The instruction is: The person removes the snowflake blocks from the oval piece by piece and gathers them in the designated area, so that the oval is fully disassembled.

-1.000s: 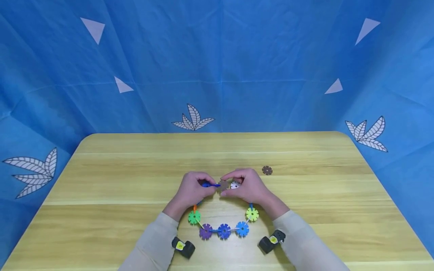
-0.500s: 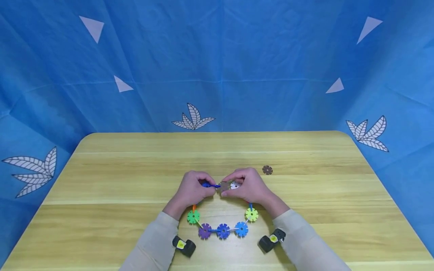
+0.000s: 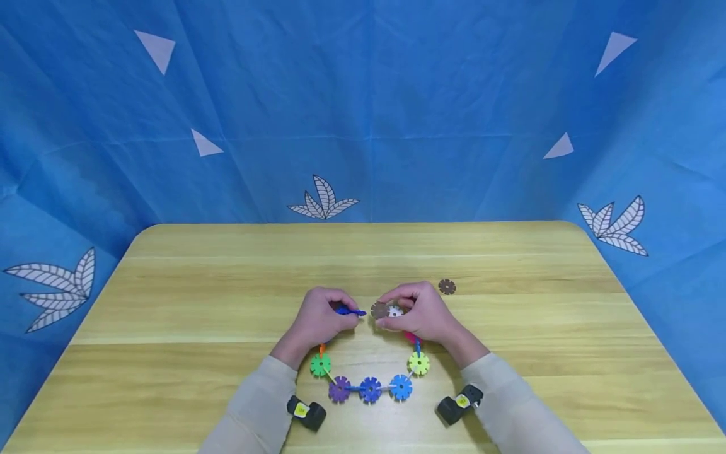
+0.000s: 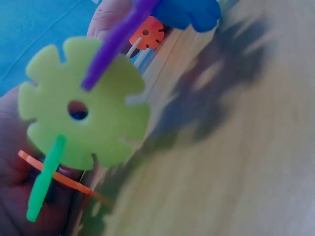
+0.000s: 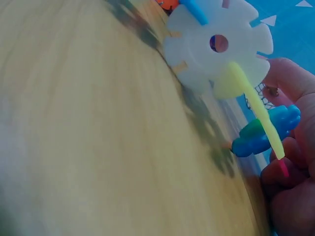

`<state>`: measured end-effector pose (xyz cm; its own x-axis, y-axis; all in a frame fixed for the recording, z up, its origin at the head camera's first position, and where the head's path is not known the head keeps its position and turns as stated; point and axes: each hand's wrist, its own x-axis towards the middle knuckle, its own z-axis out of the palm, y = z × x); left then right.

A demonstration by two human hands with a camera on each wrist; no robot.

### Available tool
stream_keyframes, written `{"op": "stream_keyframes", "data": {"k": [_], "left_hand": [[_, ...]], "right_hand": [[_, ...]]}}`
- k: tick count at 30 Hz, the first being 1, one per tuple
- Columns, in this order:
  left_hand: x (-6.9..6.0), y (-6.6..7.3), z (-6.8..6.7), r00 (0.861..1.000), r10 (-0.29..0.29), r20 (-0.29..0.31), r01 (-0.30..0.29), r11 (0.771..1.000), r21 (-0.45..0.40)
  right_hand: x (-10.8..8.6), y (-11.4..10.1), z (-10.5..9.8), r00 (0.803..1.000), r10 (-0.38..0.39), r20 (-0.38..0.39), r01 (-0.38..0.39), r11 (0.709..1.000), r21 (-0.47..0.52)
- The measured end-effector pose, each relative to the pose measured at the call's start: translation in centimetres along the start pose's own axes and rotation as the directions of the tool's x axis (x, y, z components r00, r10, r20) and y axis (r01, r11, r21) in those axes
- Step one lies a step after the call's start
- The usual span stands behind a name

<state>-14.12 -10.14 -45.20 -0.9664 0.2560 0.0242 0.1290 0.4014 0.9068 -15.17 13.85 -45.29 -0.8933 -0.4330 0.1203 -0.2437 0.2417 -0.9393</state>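
Note:
My left hand point(image 3: 319, 318) pinches a dark blue notched disc point(image 3: 356, 312), turned edge-on, at the left end of a chain of interlocking plastic discs. Opposite it, my right hand point(image 3: 418, 309) pinches a brown notched disc point(image 3: 379, 310), with a white disc point(image 3: 395, 311) beside it partly behind the fingers. A small gap separates the blue and brown discs. The chain curves below, through a green disc point(image 3: 320, 364), a purple disc point(image 3: 339, 389) and a yellow-green disc point(image 3: 419, 364). In the left wrist view a pale green disc point(image 4: 44, 103) hides part of the hand.
A loose brown disc point(image 3: 447, 287) lies on the wooden table point(image 3: 227, 277) beyond my right hand. Blue cloth point(image 3: 363, 94) hangs behind the table's far edge. Black cameras point(image 3: 309, 413) sit at both wrists.
The blue and brown discs, which met a moment ago, are now apart. My right hand has shifted slightly right with the brown disc, and the lower chain has slid a little left.

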Motion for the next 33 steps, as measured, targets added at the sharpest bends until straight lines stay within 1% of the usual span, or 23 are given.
{"op": "stream_keyframes", "data": {"k": [6, 10, 13, 15, 19, 23, 26, 29, 33], "left_hand": [[-0.1, 0.0, 0.1, 1.0, -0.008, -0.009, 0.008, 0.999, -0.04], [-0.1, 0.0, 0.1, 1.0, -0.01, -0.003, 0.01, 0.999, -0.043], [-0.2, 0.0, 0.1, 1.0, -0.013, 0.003, 0.013, 0.999, -0.041], [-0.2, 0.0, 0.1, 1.0, -0.012, 0.006, 0.012, 0.999, -0.043], [-0.2, -0.1, 0.1, 1.0, -0.014, 0.004, 0.014, 0.999, -0.044], [-0.2, 0.0, 0.0, 1.0, -0.025, 0.005, 0.025, 0.999, -0.038], [-0.2, -0.1, 0.1, 0.999, -0.031, 0.011, 0.032, 0.999, -0.04], [-0.2, -0.1, 0.1, 0.999, -0.033, 0.011, 0.033, 0.999, -0.041], [-0.2, 0.0, 0.0, 1.0, -0.029, 0.008, 0.03, 0.999, -0.044]], "right_hand": [[-0.1, 0.1, 0.1, 1.0, -0.005, -0.019, 0.006, 1.0, 0.015], [-0.4, 0.1, -0.1, 0.999, -0.028, -0.02, 0.028, 0.999, 0.018], [-0.8, -0.1, -0.3, 1.0, -0.014, -0.027, 0.015, 1.0, 0.016], [-1.1, -0.2, -0.6, 0.999, 0.006, -0.043, -0.006, 1.0, 0.011], [-1.5, -0.4, -1.2, 0.995, 0.04, -0.086, -0.044, 0.998, -0.042], [-1.7, -0.5, -1.9, 0.993, 0.044, -0.112, -0.055, 0.994, -0.095], [-2.0, -0.4, -2.7, 0.989, 0.052, -0.136, -0.067, 0.992, -0.104], [-2.4, -0.3, -3.5, 0.982, 0.059, -0.178, -0.077, 0.992, -0.1], [-3.0, -0.2, -4.6, 0.971, 0.046, -0.236, -0.074, 0.991, -0.114]]}}
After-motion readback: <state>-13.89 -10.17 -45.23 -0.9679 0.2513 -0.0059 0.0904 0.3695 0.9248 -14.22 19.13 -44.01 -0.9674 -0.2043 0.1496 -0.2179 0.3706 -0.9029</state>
